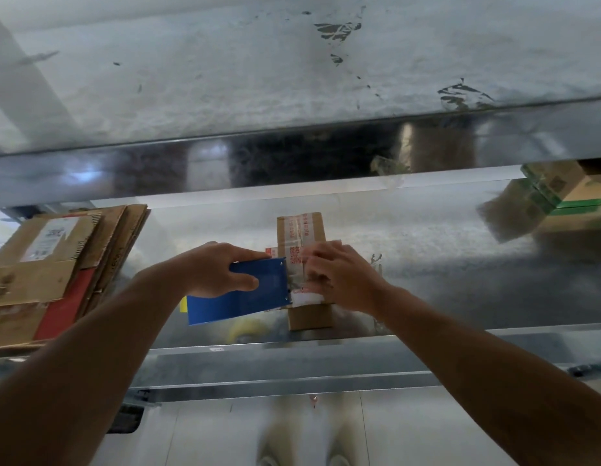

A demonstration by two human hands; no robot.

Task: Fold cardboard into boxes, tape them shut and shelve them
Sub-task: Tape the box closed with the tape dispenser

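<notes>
The left hand grips a blue tape dispenser, thumb on its near face and fingers curled over the far edge, with the dispenser's mouth pointed right at the box. Well off to the left of this hand, a stack of flattened cardboard lies on the same metal shelf, its brown sheets overlapping and a red panel showing low in the pile. Just below the dispenser, near the front edge of the shelf, sits a yellowish tape roll, partly hidden and blurred. To the right of the dispenser, in the middle of the shelf, stands the small cardboard box, long side running away from the person, with a strip of clear tape printed in red along its top. The right hand lies over the near half of the box, fingers down on the tape; they are blurred, so I cannot tell whether they press flat or pinch the strip. At the far right, at the back of the shelf, finished boxes with green bands sit together, tilted. An upper shelf spans the view above.
</notes>
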